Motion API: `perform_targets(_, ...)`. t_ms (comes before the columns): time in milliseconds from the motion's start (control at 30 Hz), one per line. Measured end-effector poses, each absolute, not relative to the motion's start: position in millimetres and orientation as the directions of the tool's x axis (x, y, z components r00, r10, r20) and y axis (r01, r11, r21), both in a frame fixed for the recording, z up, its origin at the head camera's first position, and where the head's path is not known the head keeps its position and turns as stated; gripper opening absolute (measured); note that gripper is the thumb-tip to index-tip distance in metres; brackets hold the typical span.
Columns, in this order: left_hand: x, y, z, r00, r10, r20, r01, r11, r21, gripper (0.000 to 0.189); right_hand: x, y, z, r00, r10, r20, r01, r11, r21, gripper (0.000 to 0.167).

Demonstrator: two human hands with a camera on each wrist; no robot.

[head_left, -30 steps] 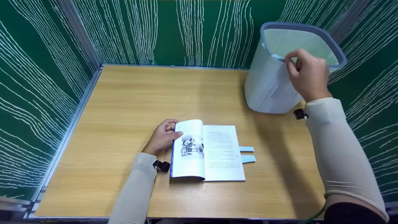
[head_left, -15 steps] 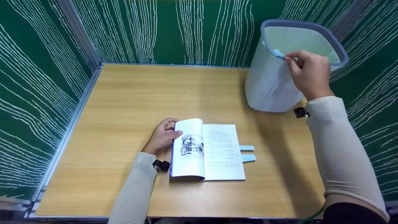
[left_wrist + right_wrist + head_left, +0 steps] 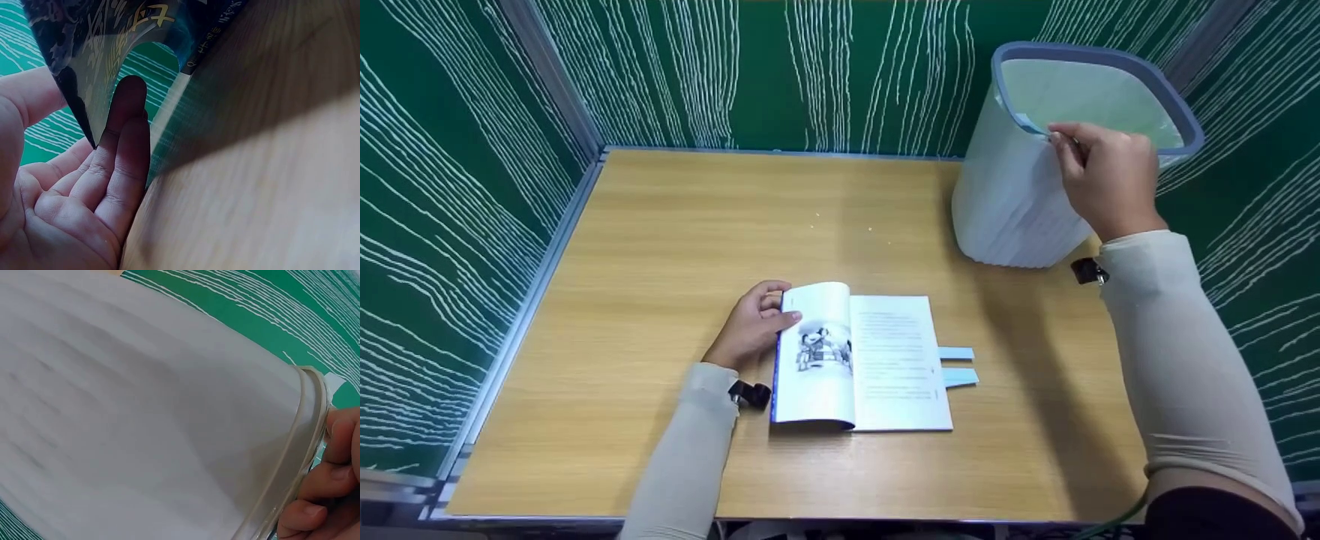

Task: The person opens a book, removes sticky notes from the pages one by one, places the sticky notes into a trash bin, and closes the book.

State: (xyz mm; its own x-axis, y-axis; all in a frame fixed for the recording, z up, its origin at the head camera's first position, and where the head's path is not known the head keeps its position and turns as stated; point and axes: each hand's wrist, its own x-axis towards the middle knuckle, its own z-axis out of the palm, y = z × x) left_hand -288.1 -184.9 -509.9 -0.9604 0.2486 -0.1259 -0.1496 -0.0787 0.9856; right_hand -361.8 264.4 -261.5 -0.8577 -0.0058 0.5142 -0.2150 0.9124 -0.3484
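An open book lies on the table, its left page printed with a drawing. My left hand grips the raised left side, thumb on the page and fingers behind the dark cover, as the left wrist view shows. Two light blue paper strips stick out from the book's right edge. My right hand pinches another light blue strip at the near rim of the trash bin. In the right wrist view its curled fingers are right beside the bin's rim.
The bin, with a grey-blue rim and a pale liner, stands at the table's back right. Green walls with white wavy lines enclose the wooden table. Tiny white specks lie behind the book.
The head view has shifted slightly. The strip in my right hand has changed its tilt at the bin's rim. My left hand keeps its hold on the book.
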Motion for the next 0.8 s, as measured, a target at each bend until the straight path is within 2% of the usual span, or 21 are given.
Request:
perform_targets(100, -288, -185, -509, -0.960, 0.247, -0.133, -0.156, -0.074, 0.985, 0.056, -362, 262, -267, -0.811, 0.000, 0.586, -0.257, 0.899, -0.355, 0.038)
perform_targets(300, -289, -184, -508, -0.960, 0.242, -0.143, -0.158, -0.042, 0.987, 0.057, -348, 253, -284, -0.637, 0.090, 0.766, -0.402, 0.809, -0.429, 0.029)
perform_targets(367, -289, -185, -508, -0.960, 0.241, -0.146, -0.157, -0.028, 0.987, 0.057, -342, 249, -291, -0.601, 0.113, 0.791, -0.442, 0.777, -0.447, 0.024)
perform_targets(467, -289, -186, -509, -0.960, 0.242, -0.140, -0.152, -0.030, 0.988, 0.057, -337, 248, -304, -0.582, 0.106, 0.806, -0.489, 0.747, -0.450, 0.019)
perform_targets(633, -288, -186, -508, -0.962, 0.236, -0.138, -0.151, -0.036, 0.988, 0.057, -331, 247, -324, -0.602, 0.102, 0.792, -0.508, 0.716, -0.479, 0.018)
perform_targets(800, -288, -185, -508, -0.964, 0.228, -0.140, -0.149, -0.021, 0.989, 0.056, -320, 241, -342, -0.594, 0.063, 0.802, -0.554, 0.691, -0.464, 0.015)
